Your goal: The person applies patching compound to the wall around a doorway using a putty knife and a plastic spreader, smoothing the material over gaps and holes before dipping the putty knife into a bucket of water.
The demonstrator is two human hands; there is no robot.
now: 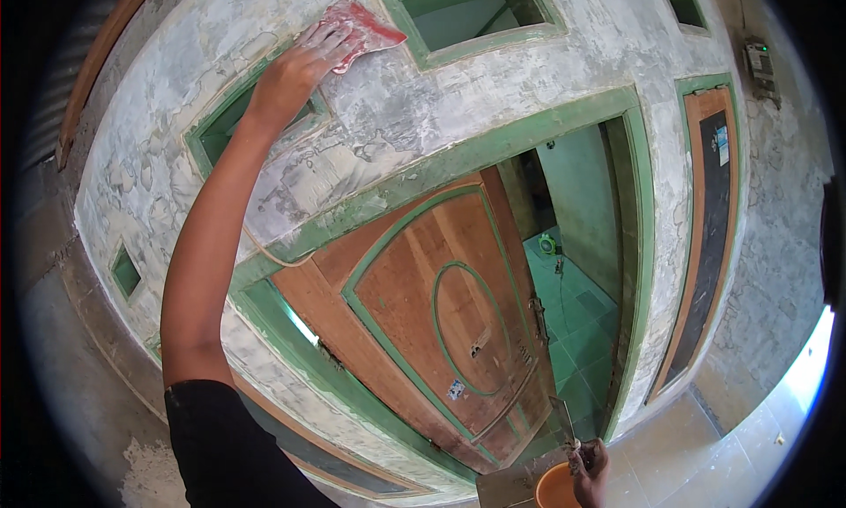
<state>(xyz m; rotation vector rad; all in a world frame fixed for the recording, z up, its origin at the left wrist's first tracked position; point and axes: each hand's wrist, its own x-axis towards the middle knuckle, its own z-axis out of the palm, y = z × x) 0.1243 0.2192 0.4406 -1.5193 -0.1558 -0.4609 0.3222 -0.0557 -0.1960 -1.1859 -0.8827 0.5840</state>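
High on the patchy grey-white wall [379,125], my left hand [304,67] presses a red sheet [370,34] against the surface. White powder or paste smears the sheet and my fingers; its exact kind I cannot make out. The sheet lies between two small green-framed openings. Low at the bottom right, my right hand [592,474] is closed round a putty knife [564,420], its blade pointing up. Beside and partly behind that hand is an orange bucket [553,489]; whether the fingers also grip its rim I cannot tell. The bucket's contents are hidden.
Below my left arm stands a brown wooden door [414,305] in a green frame [441,151], partly open onto a green tiled floor [573,349]. A cord [264,251] hangs near the frame. A meter box [760,67] sits on the right wall.
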